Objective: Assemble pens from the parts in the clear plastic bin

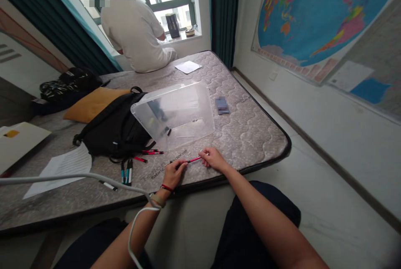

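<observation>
A slim red pen (194,159) spans the gap between my two hands, above the mattress edge. My left hand (174,173) pinches its dark left end. On its right end the fingers of my right hand (213,159) are closed. Left of my hands lie red pens with black parts (153,152), another red pen (140,159), several blue, black and white pens (127,172) and a white pen (108,185). Behind my hands, a clear plastic box (205,125) holds a small black piece (169,132) and a thin white stick (185,136).
A black backpack (109,131) lies against the box on the mattress (250,135). Nearby are printed paper (62,168), a yellow cushion (94,104) and a blurred dark rectangular item (222,105). A white cable (94,176) crosses my left forearm. A person (134,31) sits by the window.
</observation>
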